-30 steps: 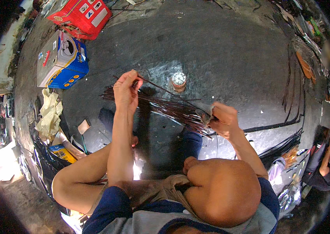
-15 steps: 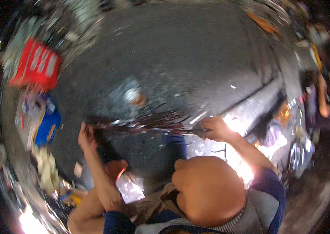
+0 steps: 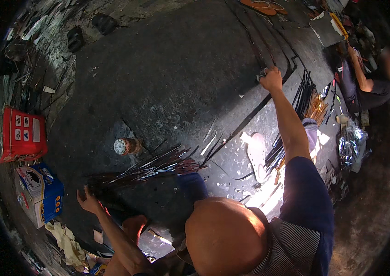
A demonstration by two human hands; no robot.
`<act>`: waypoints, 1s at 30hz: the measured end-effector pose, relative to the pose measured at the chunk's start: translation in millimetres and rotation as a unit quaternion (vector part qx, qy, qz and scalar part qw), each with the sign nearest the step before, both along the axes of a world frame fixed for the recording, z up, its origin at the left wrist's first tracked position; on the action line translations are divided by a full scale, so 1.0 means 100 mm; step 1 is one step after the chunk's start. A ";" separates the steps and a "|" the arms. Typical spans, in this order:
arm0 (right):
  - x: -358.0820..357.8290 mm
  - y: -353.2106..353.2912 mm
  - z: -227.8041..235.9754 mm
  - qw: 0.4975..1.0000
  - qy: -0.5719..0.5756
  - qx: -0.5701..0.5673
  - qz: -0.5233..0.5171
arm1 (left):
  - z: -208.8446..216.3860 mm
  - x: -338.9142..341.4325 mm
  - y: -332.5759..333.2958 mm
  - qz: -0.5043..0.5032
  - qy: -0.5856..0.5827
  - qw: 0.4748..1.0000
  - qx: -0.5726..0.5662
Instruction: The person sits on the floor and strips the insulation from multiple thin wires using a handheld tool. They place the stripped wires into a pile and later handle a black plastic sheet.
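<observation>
On the dark, stained floor [image 3: 167, 78] the person sits low, 1 arm stretched far out to each side. The right hand [image 3: 271, 78] reaches far forward and to the right, up to a long dark strip [image 3: 250, 115] that runs slanting across the floor; the hand is clenched, and something small and pale shows at its knuckles, though what it is cannot be told. The left hand [image 3: 87, 200] is down at the lower left, fingers spread and loose, gripping nothing, just beside the near end of a bundle of thin dark rods [image 3: 151, 168]. That bundle lies flat on the floor in front of the person, fanning from the left hand toward the middle, with reddish tips at its right end.

Just above the bundle lies a small round tin [image 3: 125, 146] on its side. A second sheaf of rods [image 3: 296, 115], dark with some golden ones, lies to the right of the outstretched arm. A pale sandal [image 3: 256, 154] rests between the 2 heaps. At the left edge sit a red box [image 3: 22, 133] and, below it, a blue and white box [image 3: 40, 193], with crumpled pale cloth [image 3: 68, 239] nearer the person. Another person [image 3: 365, 85] sits at the upper right, well apart.
</observation>
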State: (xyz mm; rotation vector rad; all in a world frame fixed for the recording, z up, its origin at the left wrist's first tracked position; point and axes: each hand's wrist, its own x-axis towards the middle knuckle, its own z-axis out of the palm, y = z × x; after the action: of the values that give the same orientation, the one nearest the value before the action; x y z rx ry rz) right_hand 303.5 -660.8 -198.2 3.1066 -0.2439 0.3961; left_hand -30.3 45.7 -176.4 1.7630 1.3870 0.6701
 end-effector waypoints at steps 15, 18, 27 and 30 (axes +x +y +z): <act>-0.32 1.46 0.50 0.868 0.169 0.450 0.126 | 0.79 0.95 -1.89 -0.394 -0.135 0.909 -0.025; -0.86 2.04 0.43 0.693 0.253 0.645 0.199 | 0.51 1.05 -2.27 -0.445 -0.092 0.879 -0.144; -1.54 2.93 1.18 0.456 0.376 0.672 0.446 | 0.77 0.90 -2.16 -0.592 -0.173 0.781 -0.102; -1.26 2.92 1.06 0.433 0.303 0.775 0.347 | 1.02 1.02 -2.14 -0.540 -0.202 0.786 -0.222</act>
State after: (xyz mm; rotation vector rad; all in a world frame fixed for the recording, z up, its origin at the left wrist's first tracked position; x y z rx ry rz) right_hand 177.7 -368.7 -92.2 3.9569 1.6973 -2.4467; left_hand 72.0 -167.8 -74.1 1.5529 0.0758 0.0347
